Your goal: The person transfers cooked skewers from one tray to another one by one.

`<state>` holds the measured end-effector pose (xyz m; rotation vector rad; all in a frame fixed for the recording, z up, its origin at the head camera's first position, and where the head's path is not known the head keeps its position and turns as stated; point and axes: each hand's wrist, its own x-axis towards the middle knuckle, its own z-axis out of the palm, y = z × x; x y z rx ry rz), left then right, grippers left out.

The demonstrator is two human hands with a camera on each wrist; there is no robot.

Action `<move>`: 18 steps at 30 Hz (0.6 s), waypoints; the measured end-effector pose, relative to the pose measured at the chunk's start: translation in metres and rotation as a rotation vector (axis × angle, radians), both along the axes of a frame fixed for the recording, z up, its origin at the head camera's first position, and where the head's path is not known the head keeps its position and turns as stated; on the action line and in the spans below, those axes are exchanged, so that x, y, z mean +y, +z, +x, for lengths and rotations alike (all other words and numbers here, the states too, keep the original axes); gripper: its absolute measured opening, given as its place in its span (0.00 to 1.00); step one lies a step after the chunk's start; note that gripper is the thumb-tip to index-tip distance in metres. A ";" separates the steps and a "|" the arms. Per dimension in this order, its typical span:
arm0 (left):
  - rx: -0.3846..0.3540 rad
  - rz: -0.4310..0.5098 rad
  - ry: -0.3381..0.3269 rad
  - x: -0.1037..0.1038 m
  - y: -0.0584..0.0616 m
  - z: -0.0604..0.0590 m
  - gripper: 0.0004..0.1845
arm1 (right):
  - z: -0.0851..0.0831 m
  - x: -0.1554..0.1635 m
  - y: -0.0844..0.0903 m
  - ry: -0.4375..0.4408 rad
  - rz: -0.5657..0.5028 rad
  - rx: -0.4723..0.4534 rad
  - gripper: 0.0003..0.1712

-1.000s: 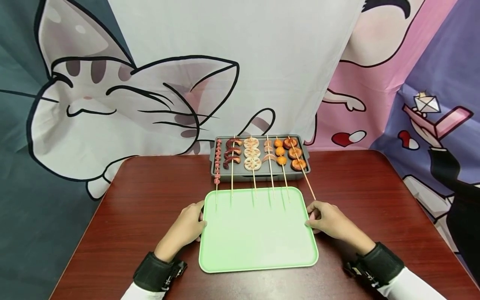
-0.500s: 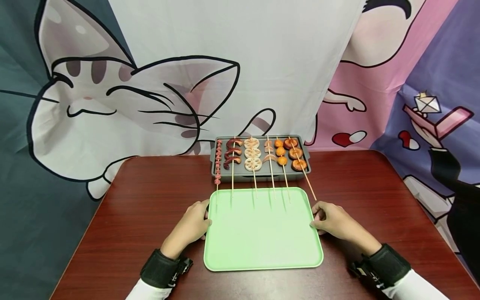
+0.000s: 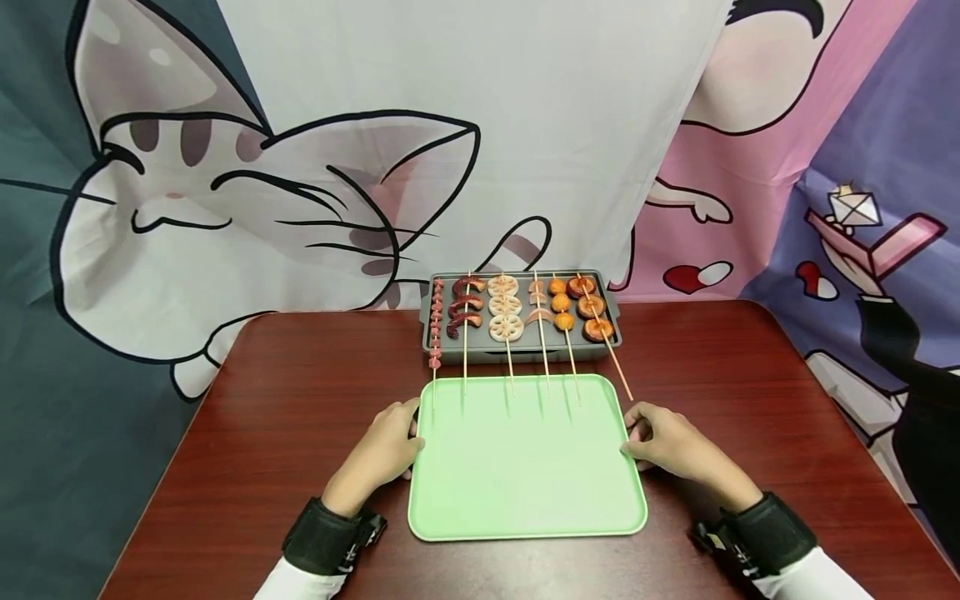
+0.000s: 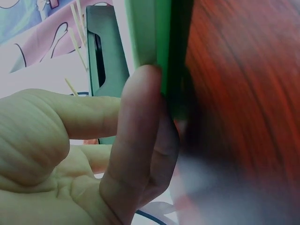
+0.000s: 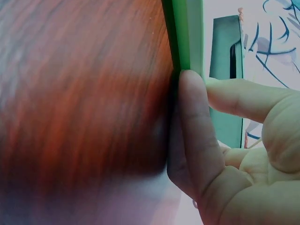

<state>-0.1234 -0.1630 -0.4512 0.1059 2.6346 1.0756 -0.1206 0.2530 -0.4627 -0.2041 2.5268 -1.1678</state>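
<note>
so the green tray sits flat on the dark red surface, w/ its far edge just in front of the grey grill pan. compared w/ 1 s ago it has slid a bit to the person's right and slightly nearer the pan; vs 0.5 s ago it's basically in the same spot, so the shift looks done and it's settling into place, approx centred under the stick ends.

left hand is at the tray's left edge, right hand at the right edge. wrist views show a finger of each pressed flat along the rim, w/ other fingers curled behind. looks like both are grasping the rim, not let go, but how firm the hold is i can't tell.

outward: six skewers lie side by side on the pan (reddish bits, lotus-root slices, orange balls, round browned pieces), their bare sticks reaching over the tray's far edge. they haven't moved. behind the surface hangs a cartoon-cat cloth. black wrist straps on both arms.
</note>
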 end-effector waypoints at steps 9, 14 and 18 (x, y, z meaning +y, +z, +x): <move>-0.015 -0.002 0.015 -0.001 0.002 0.000 0.27 | 0.001 0.005 -0.004 -0.004 -0.071 -0.016 0.19; -0.031 0.004 0.020 -0.005 0.008 0.000 0.29 | 0.001 0.006 -0.005 -0.017 -0.108 -0.049 0.17; 0.059 0.006 0.037 -0.009 0.012 -0.003 0.27 | 0.002 0.004 -0.005 -0.029 -0.119 -0.065 0.15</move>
